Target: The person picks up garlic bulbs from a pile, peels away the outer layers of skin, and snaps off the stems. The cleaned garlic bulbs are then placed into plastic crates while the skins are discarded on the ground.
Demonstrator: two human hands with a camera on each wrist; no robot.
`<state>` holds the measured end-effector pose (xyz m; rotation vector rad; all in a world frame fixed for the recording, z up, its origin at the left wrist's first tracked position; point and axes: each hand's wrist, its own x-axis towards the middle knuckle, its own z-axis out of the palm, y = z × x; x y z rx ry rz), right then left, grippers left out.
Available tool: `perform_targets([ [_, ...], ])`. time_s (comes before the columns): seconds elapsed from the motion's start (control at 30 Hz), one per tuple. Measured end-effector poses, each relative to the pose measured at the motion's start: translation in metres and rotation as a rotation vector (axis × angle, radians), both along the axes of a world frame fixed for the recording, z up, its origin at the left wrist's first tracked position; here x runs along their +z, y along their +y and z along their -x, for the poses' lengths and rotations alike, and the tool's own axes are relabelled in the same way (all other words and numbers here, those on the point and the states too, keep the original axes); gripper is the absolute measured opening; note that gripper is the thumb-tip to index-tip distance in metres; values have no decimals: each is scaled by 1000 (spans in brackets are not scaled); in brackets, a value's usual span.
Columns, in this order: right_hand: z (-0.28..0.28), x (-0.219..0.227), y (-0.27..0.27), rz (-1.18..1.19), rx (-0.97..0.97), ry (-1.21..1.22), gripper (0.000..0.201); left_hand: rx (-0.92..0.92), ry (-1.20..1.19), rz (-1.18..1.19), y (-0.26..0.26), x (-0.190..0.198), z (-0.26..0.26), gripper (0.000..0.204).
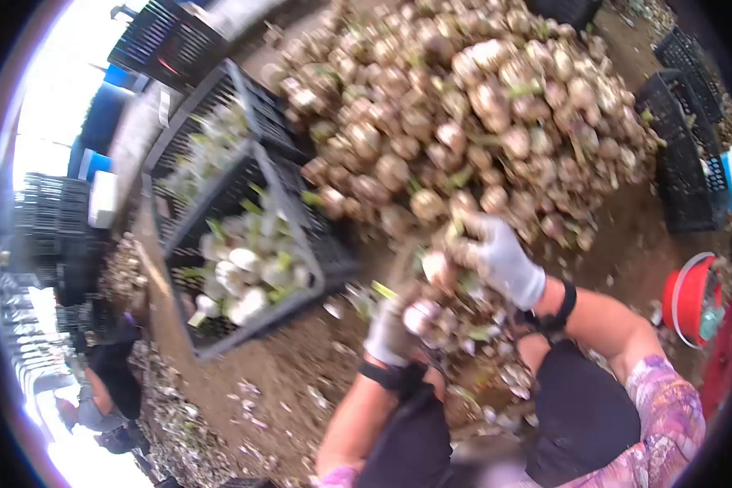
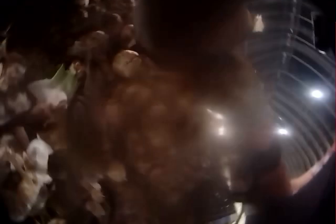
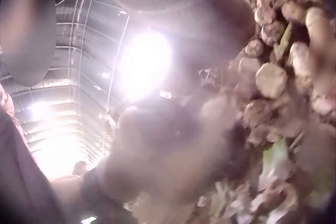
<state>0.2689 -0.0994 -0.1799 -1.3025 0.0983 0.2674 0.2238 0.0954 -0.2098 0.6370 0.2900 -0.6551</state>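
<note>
Both hands wear pale work gloves and are close together in the head view, above the ground between the knees. My left hand (image 1: 391, 332) grips a purplish-white garlic bulb (image 1: 420, 316) at its fingers. To the upper right, my right hand (image 1: 506, 260) has its fingers bent at a browner garlic bulb (image 1: 438, 270), pinching it. The large heap of unpeeled garlic (image 1: 398, 171) begins just beyond the fingertips. Both wrist views are badly blurred; the right one shows heap bulbs (image 3: 271, 79) beside the hand.
Left of the hands stands a black crate (image 1: 321, 264) with cleaned white garlic (image 1: 248, 281), and a second crate (image 1: 154, 159) adjoins it behind. A red bucket (image 1: 677, 301) stands at right near black crates (image 1: 681, 154). Peeled skins (image 1: 252, 407) litter the ground. Another person (image 1: 98, 398) is at far left.
</note>
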Motion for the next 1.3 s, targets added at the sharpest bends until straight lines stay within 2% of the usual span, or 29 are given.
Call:
perform_targets([
  [0.03,1,0,5,172,65,-12,10,21,-115,-233,-10,17,-4,64],
  [0.07,2,-6,16,-51,-37,85,9,33,-205,-485,-19,34,-7,65],
  [0.1,0,-16,19,-11,-31,46,9,42,-257,-495,-15,20,-3,62],
  [0.17,-1,-9,27,49,-5,39,16,121,-330,-455,-16,31,-2,55],
  [0.23,0,15,22,-43,61,294,22,121,-254,-431,-18,41,-3,51],
  [0.33,-4,12,18,-311,66,229,27,138,-305,-515,-30,67,-6,48],
  [0.4,-4,16,17,-147,91,160,32,161,-415,-594,-34,62,-7,48],
  [0.47,-3,10,22,-57,69,149,33,216,-552,-732,-36,38,-8,49],
  [0.5,0,12,21,33,67,99,33,192,-370,-705,-35,38,-7,49],
  [0.57,0,8,16,16,107,81,32,240,-360,-658,-37,39,-5,48],
  [0.67,2,4,5,-213,172,306,30,156,-221,-484,-31,47,0,46],
  [0.77,5,9,-6,-295,184,323,26,106,-154,-375,-30,45,-1,44],
  [0.8,6,11,-7,-336,173,348,24,104,-130,-264,-29,45,0,44],
  [0.9,7,1,-13,-346,175,351,24,129,-119,-279,-36,46,2,45],
  [1.03,13,0,-21,-506,165,381,28,125,-207,-395,-42,47,2,46],
  [1.17,13,1,-20,-288,199,223,28,126,-261,-500,-50,52,0,47],
  [1.2,13,1,-18,-374,173,261,27,126,-275,-524,-50,53,0,47],
  [1.3,11,-4,-20,-415,189,305,27,102,-234,-455,-48,58,0,50],
])
